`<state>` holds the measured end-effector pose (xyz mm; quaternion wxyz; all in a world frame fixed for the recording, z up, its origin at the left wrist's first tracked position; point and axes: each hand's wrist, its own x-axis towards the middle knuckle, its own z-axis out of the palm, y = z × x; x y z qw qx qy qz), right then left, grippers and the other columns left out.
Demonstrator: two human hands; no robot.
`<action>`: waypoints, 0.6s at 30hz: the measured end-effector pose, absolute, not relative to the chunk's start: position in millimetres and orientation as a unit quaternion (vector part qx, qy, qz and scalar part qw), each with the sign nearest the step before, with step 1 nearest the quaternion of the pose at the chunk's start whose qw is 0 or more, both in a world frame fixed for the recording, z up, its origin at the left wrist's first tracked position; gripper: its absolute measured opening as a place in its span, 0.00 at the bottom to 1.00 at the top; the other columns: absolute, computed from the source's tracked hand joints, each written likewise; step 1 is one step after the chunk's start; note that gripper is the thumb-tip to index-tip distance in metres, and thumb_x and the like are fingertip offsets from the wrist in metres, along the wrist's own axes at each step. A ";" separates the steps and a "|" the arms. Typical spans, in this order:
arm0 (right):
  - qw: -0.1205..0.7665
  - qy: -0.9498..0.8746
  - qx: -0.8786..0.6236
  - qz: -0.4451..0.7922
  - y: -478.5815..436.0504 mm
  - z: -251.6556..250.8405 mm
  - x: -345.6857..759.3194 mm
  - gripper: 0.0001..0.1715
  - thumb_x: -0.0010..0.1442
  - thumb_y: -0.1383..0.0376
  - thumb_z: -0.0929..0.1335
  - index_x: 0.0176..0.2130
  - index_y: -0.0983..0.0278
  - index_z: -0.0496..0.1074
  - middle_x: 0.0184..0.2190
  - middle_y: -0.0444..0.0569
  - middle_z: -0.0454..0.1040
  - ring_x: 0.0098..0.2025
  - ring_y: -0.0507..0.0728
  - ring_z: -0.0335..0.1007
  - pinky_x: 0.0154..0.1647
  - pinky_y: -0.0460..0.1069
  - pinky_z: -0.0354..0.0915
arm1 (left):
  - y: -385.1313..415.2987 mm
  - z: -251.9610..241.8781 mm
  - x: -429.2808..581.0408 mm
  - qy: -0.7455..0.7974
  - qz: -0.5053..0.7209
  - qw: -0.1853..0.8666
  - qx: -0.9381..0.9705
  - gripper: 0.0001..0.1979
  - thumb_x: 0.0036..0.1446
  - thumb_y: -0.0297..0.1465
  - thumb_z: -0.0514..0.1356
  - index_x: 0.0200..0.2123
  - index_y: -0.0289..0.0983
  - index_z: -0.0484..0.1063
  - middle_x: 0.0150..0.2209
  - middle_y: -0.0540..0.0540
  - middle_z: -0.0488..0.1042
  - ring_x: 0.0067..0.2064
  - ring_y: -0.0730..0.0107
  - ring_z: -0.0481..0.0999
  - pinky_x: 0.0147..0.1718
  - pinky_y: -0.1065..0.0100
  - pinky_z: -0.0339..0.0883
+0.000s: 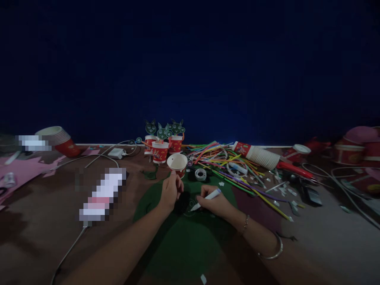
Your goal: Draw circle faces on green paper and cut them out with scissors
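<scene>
My right hand point(209, 198) grips a white marker point(213, 194), its tip down on a large green paper point(181, 241). Pale round outlines point(191, 204) are drawn near the tip. With curled fingers, my left hand point(172, 190) rests at the paper's back part; whether something is inside its fingers is hidden. Right behind it is an open paper cup point(177, 161), and I cannot tell if the fingers touch it. A roll of tape point(200, 174) lies just beyond my right hand. Three red paper cups point(160, 151) with green cat-like heads stand farther back.
Coloured pipe cleaners point(219, 156) and paper scraps spread at the right, beside a stack of cups point(258, 155) and a red-handled tool point(295, 169). On the left lie a phone-like blurred object point(103, 194) with a cable, a white charger point(116, 153) and pink paper point(23, 174).
</scene>
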<state>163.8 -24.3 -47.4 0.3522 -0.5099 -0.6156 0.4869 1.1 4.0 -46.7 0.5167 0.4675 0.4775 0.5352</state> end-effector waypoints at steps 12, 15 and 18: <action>0.347 -0.608 -0.502 0.508 -24.5 -46.4 163.3 0.10 0.44 0.68 0.66 0.17 0.63 0.59 0.12 0.38 0.65 0.16 0.48 0.60 0.15 0.40 0.51 | 3.5 -45.4 1.1 0.477 0.534 0.515 0.472 0.26 0.58 0.48 0.45 0.14 0.37 0.55 0.12 0.53 0.62 0.10 0.82 0.53 0.09 0.76 0.39; 0.344 -0.608 -0.505 0.506 -24.3 -45.9 163.1 0.10 0.44 0.69 0.65 0.17 0.63 0.59 0.11 0.38 0.65 0.15 0.48 0.61 0.15 0.41 0.51 | 3.7 -45.7 1.2 0.478 0.534 0.515 0.470 0.26 0.58 0.48 0.45 0.14 0.37 0.55 0.12 0.53 0.62 0.10 0.82 0.53 0.09 0.76 0.39; 0.347 -0.608 -0.505 0.505 -23.8 -46.7 163.1 0.10 0.43 0.70 0.65 0.17 0.63 0.59 0.11 0.37 0.64 0.15 0.48 0.60 0.15 0.41 0.51 | 3.7 -45.5 1.5 0.477 0.535 0.516 0.469 0.26 0.57 0.48 0.46 0.14 0.37 0.54 0.12 0.53 0.62 0.10 0.82 0.53 0.09 0.76 0.39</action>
